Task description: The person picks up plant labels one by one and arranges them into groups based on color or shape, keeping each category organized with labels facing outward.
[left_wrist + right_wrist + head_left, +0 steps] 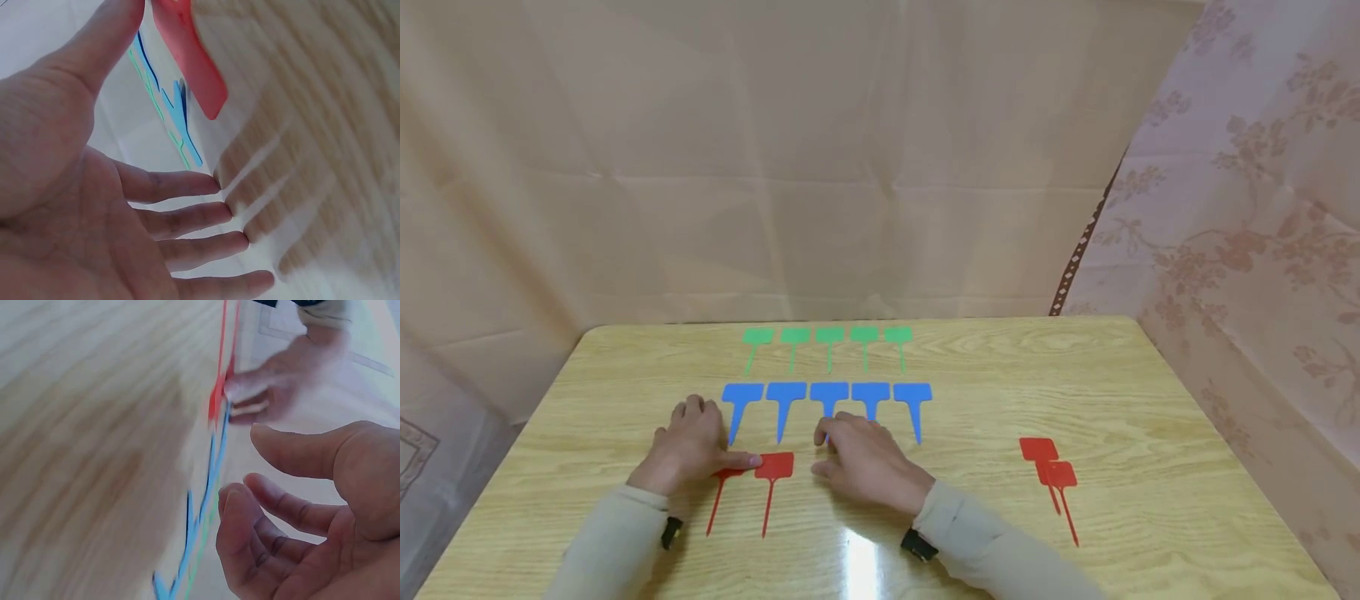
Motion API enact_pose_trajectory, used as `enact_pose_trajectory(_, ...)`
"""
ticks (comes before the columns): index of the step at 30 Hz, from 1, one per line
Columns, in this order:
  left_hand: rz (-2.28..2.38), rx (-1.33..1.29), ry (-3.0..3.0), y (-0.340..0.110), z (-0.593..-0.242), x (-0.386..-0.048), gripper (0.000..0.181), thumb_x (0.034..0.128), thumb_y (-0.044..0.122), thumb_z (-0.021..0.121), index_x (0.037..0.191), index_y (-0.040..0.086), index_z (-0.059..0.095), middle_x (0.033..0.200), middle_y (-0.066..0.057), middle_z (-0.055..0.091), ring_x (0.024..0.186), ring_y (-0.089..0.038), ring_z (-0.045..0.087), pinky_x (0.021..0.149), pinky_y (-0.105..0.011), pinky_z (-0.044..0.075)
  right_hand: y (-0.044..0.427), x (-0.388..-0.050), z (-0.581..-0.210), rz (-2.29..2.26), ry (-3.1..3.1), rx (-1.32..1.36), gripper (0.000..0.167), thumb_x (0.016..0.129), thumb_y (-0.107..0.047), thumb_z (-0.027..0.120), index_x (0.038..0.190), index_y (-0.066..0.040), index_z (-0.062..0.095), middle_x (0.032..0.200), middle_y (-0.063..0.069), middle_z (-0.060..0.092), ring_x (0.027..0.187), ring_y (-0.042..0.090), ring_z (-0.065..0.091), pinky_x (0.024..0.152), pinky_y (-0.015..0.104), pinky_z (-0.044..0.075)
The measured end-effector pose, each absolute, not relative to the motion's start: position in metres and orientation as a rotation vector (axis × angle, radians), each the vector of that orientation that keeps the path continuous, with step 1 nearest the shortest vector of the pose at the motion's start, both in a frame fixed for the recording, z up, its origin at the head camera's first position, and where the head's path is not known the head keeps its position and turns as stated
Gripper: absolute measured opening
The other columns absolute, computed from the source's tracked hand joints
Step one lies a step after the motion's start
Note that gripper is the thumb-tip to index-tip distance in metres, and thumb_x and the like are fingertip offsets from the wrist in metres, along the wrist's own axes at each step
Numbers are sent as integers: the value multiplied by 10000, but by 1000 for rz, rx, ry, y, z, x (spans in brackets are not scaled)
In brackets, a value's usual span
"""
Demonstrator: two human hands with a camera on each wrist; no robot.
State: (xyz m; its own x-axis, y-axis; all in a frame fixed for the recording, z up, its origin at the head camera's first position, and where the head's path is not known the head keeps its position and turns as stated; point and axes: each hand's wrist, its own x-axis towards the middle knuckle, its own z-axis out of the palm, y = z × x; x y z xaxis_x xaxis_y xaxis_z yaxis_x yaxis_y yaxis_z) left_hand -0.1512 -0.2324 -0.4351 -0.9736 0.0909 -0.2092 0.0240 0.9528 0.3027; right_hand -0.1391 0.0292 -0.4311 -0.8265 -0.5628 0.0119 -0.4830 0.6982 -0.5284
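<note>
My left hand [688,443] lies low over the table with its fingers extended, and its thumb touches the head of a red T-shaped plant label [778,465]. Another red label [717,504] lies just left of that one, its head partly covered by the thumb. In the left wrist view, a red label [197,69] shows beyond the thumb. To the right, my right hand [874,463] hovers by the row of blue plant labels [786,392], partly hiding some stems. Its fingers are loosely bent, and the right wrist view shows nothing between fingertips [236,506] and thumb.
A row of green plant labels [830,335] lies along the far edge of the wood-grain table [985,375], behind the blue row. Overlapping red labels [1063,474] lie at the right. Beige curtains [820,167] hang behind the table.
</note>
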Motion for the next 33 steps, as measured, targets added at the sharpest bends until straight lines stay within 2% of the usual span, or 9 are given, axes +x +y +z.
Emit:
enact_pose_trajectory(4, 450, 76, 2908, -234, -437, -150, 866, 615, 685, 870, 928, -30, 495, 1182, -339, 480, 1096, -512, 465, 897, -709, 405, 60, -137, -429, -865, 2762, -817, 222, 907, -207, 790, 1066, -86, 694, 883, -36, 624, 763, 80, 546, 679, 259, 458)
enact_pose_trajectory(8, 481, 129, 2981, -234, -437, -147, 1116, 631, 665, 875, 1230, -172, 446, 1307, -407, 440, 1198, -587, 426, 974, -731, 361, 89, -134, -429, -908, 2783, -791, 208, 900, -180, 796, 1048, -75, 696, 863, -31, 629, 721, 79, 542, 673, 288, 458)
enact_pose_trajectory(11, 504, 264, 3061, -230, -434, -144, 1141, 675, 571, 898, 1391, -170, 407, 1338, -391, 461, 1194, -567, 467, 976, -699, 400, 106, -132, -428, -918, 2805, -766, 199, 898, -172, 798, 1036, -72, 694, 850, -35, 627, 691, 71, 538, 666, 301, 457)
enact_pose_trajectory(12, 510, 344, 3073, -228, -433, -143, 1064, 692, 518, 908, 1384, -150, 455, 1312, -360, 502, 1159, -533, 510, 966, -664, 434, 111, -130, -427, -925, 2810, -751, 199, 897, -171, 799, 1032, -71, 693, 848, -39, 626, 680, 67, 537, 658, 298, 457)
enact_pose_trajectory(15, 536, 614, 3038, -222, -430, -140, 687, 724, 364, 925, 1211, -50, 673, 1117, -166, 638, 960, -325, 607, 834, -494, 541, 126, -129, -425, -934, 2839, -718, 198, 892, -166, 804, 1026, -73, 693, 846, -49, 623, 657, 52, 537, 629, 275, 461)
enact_pose_trajectory(17, 561, 755, 2968, -218, -429, -137, 471, 730, 279, 928, 1081, 19, 755, 1001, -35, 652, 875, -207, 595, 756, -382, 540, 135, -129, -424, -940, 2860, -683, 197, 884, -154, 810, 1024, -78, 694, 846, -50, 619, 649, 47, 531, 611, 260, 461)
enact_pose_trajectory(19, 582, 826, 2912, -217, -429, -135, 350, 735, 232, 925, 1006, 59, 787, 923, 42, 635, 810, -136, 554, 684, -306, 504, 145, -130, -423, -931, 2893, -635, 198, 873, -141, 818, 1017, -86, 694, 843, -49, 617, 648, 46, 529, 600, 251, 460)
enact_pose_trajectory(25, 588, 847, 2901, -218, -432, -133, 255, 749, 206, 911, 951, 88, 811, 833, 103, 603, 732, -68, 477, 612, -242, 441, 182, -138, -419, -855, 2997, -482, 228, 864, -135, 824, 1038, -61, 699, 871, 8, 651, 682, 77, 567, 620, 310, 483)
enact_pose_trajectory(33, 648, 691, 2874, -216, -433, -135, 209, 748, 174, 913, 910, 101, 804, 840, 95, 689, 782, -102, 588, 686, -291, 515, 256, -152, -417, -617, 2949, -423, 359, 826, -206, 861, 1081, -21, 687, 962, 63, 668, 835, 230, 640, 711, 448, 532)
